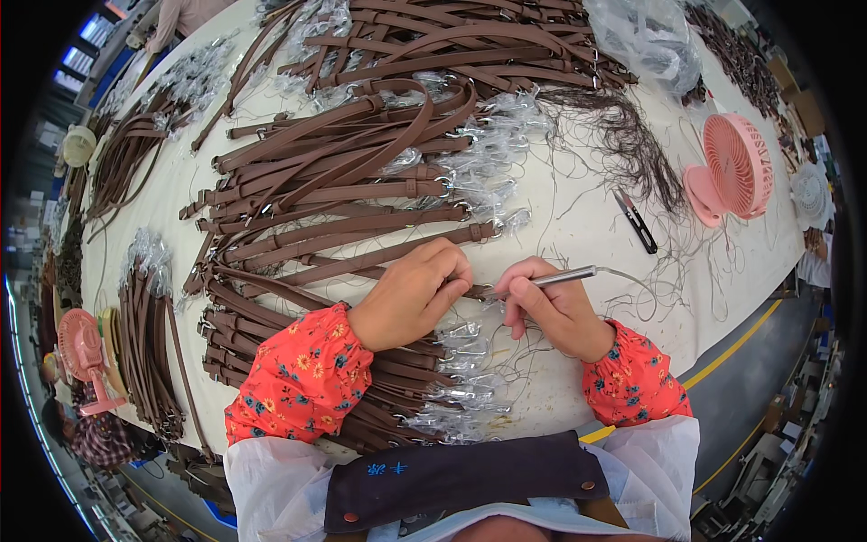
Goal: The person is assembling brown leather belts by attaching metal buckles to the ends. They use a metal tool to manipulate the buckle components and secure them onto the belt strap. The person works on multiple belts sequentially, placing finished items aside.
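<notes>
My left hand (411,294) pinches the end of a brown strap (476,292) near the middle of the table. In my right hand (555,312) is a slim metal pen-shaped tool (567,275), with a thin cord trailing from its back end. The tool's tip points at the strap end, close to my left fingertips; whether it touches is too small to tell. Beyond my hands lies a heap of brown straps (334,194) with metal clips in clear plastic wrap (497,149). More brown straps (397,379) lie under and nearer than my left hand.
To the right, black-handled thread snips (638,224) lie near a tangle of dark threads (623,135) and a pink fan (733,167). Another strap pile (470,36) and a clear plastic bag (646,41) fill the far side. Bundled straps (149,352) and a second pink fan (83,357) are left.
</notes>
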`<action>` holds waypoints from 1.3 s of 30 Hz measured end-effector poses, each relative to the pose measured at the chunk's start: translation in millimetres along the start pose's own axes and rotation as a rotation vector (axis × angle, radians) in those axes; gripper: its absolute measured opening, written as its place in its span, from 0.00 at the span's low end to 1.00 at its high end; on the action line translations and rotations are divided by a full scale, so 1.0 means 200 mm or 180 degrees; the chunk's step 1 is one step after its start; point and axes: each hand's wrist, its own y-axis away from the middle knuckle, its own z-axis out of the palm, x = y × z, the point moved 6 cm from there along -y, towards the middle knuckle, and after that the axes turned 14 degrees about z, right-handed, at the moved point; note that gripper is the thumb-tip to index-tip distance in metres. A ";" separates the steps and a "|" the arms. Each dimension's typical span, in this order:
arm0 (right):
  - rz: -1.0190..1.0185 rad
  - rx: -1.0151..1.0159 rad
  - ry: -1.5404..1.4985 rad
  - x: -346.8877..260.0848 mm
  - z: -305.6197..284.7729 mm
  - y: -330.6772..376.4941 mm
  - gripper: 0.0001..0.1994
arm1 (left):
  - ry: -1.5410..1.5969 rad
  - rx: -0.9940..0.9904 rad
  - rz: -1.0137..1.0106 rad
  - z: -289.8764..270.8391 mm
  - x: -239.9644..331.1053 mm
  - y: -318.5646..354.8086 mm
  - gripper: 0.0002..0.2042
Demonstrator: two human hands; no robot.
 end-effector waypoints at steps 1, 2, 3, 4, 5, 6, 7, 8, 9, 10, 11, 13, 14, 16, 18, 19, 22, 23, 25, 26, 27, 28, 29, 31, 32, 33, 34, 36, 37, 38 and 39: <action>-0.0006 0.0003 0.0006 0.00 0.00 0.00 0.13 | 0.0002 -0.0012 0.0006 0.00 0.00 0.00 0.04; -0.0011 0.0006 0.0012 0.00 0.00 0.00 0.13 | 0.0004 -0.0023 0.0013 0.00 0.00 0.00 0.04; -0.0005 0.0011 0.0014 0.00 0.00 0.00 0.13 | 0.0021 -0.0023 0.0004 0.00 0.01 0.00 0.04; 0.0002 0.0016 0.0017 0.00 0.00 0.00 0.13 | 0.0039 -0.0024 -0.0005 0.00 0.01 0.00 0.04; 0.0008 0.0022 0.0019 0.00 0.00 0.00 0.13 | 0.0057 -0.0024 -0.0014 0.00 0.01 0.00 0.04; 0.0003 0.0026 0.0019 -0.01 0.00 0.00 0.13 | 0.0078 -0.0032 -0.0026 0.00 0.01 0.00 0.04; -0.0002 0.0030 0.0019 -0.01 0.01 0.00 0.13 | 0.0100 -0.0041 -0.0038 0.00 0.01 0.00 0.04; -0.0007 0.0034 0.0019 -0.01 0.01 0.00 0.13 | 0.0121 -0.0049 -0.0050 0.00 0.01 0.00 0.04; -0.0017 0.0025 0.0036 -0.01 0.00 0.00 0.13 | 0.0102 0.0004 -0.0049 -0.01 0.01 0.00 0.03; -0.0028 0.0016 0.0053 -0.01 0.00 0.00 0.13 | 0.0082 0.0057 -0.0047 -0.02 0.00 0.00 0.03; -0.0038 0.0008 0.0070 -0.01 0.00 0.00 0.13 | 0.0063 0.0109 -0.0045 -0.02 -0.01 0.01 0.03; -0.0152 0.0035 -0.0046 0.00 0.00 0.00 0.13 | 0.0210 0.0396 -0.0369 -0.04 -0.04 0.02 0.06; -0.0210 0.0048 -0.0104 0.01 0.00 0.00 0.13 | 0.0283 0.0539 -0.0531 -0.05 -0.05 0.03 0.07; -0.0189 0.0103 -0.0261 0.01 -0.01 0.00 0.13 | 0.0191 0.0194 -0.0381 -0.03 -0.01 0.02 0.09; -0.0178 0.0131 -0.0331 0.01 -0.01 0.00 0.13 | -0.0016 0.0028 -0.0141 -0.02 0.01 0.01 0.11; -0.0177 0.0131 -0.0321 0.01 -0.02 0.00 0.13 | -0.0177 0.0035 0.0023 -0.01 0.01 0.02 0.11; -0.0142 0.0120 -0.0308 0.02 -0.02 0.00 0.13 | -0.0320 -0.0036 0.0162 0.00 -0.01 0.03 0.10; -0.0125 0.0114 -0.0305 0.02 -0.02 0.00 0.13 | -0.0312 -0.0074 0.0148 0.01 -0.01 0.03 0.09; -0.0118 0.0118 -0.0295 0.02 -0.02 0.00 0.13 | -0.0763 -0.0029 0.0213 0.02 0.02 0.01 0.08; -0.0115 0.0118 -0.0290 0.02 -0.02 0.00 0.13 | -0.0990 -0.0007 0.0244 0.02 0.04 0.00 0.07; -0.0123 0.0094 -0.0296 0.02 -0.02 -0.01 0.13 | -0.1053 -0.0032 0.0252 0.03 0.04 0.00 0.07; -0.0132 0.0069 -0.0302 0.02 -0.02 -0.01 0.13 | -0.1117 -0.0057 0.0259 0.04 0.04 -0.01 0.07; -0.0140 0.0044 -0.0308 0.02 -0.01 -0.01 0.13 | -0.1181 -0.0082 0.0266 0.04 0.04 -0.01 0.06; -0.0058 0.0010 -0.0302 0.02 -0.01 -0.01 0.13 | -0.1140 -0.0108 0.0280 0.04 0.04 -0.01 0.07; -0.0017 -0.0007 -0.0300 0.03 -0.01 0.00 0.13 | -0.1119 -0.0121 0.0287 0.05 0.04 -0.01 0.07; -0.0006 -0.0010 -0.0290 0.03 -0.01 -0.01 0.13 | -0.1072 -0.0096 0.0274 0.04 0.04 -0.01 0.07; 0.0006 -0.0014 -0.0281 0.03 -0.01 -0.01 0.13 | -0.1024 -0.0071 0.0261 0.04 0.03 -0.01 0.07; 0.0000 0.0003 -0.0270 0.03 -0.01 -0.01 0.13 | -0.0947 -0.0056 0.0248 0.04 0.03 -0.01 0.07; -0.0017 0.0022 -0.0267 0.03 -0.01 -0.01 0.13 | -0.0918 -0.0065 0.0248 0.04 0.03 -0.01 0.06; -0.0034 0.0042 -0.0265 0.03 -0.01 -0.01 0.13 | -0.0888 -0.0074 0.0248 0.04 0.03 -0.01 0.06; -0.0048 0.0032 -0.0230 0.03 -0.01 -0.01 0.13 | -0.0879 -0.0082 0.0247 0.04 0.03 -0.01 0.06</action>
